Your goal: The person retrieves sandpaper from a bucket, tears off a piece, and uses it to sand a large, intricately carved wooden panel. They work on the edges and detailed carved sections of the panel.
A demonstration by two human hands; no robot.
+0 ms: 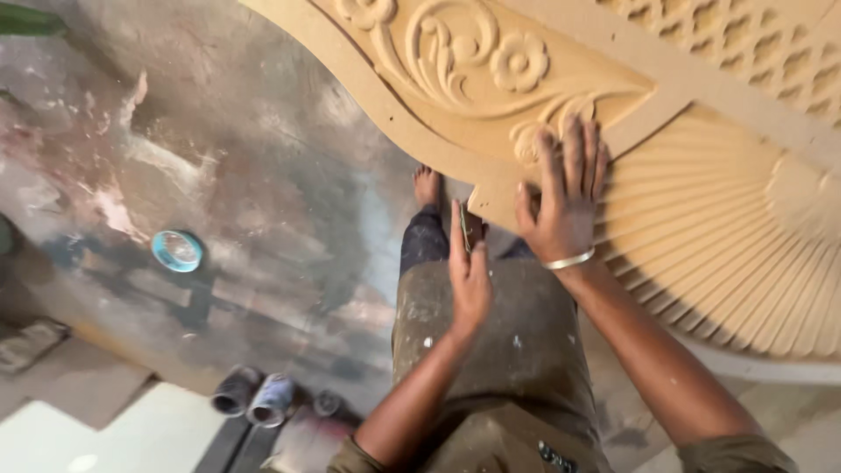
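Up close, the right hand [565, 206] lies flat on a carved board [701, 201], fingers slightly spread and pressing on the wood where a floral scroll meets a fan of ribs. A metal bangle [568, 260] circles that wrist. The board runs from the far middle of the view across to the right edge, pale tan, with flowers carved along its curved border and a lattice pattern at the far right corner.

Just left of it, the left hand [469, 271] holds a thin sheet of sandpaper [464, 229] against the board's near edge, fingers together and straight with the sheet pressed between them and the thumb; exactly how it is gripped I cannot tell.

Below the hands are paint-spotted trousers and a bare foot [427, 186] on a stained floor [263, 175]. On the floor well to the left lies a blue tape roll [177, 250]. Nearer, two small cans [254, 396] lie side by side.
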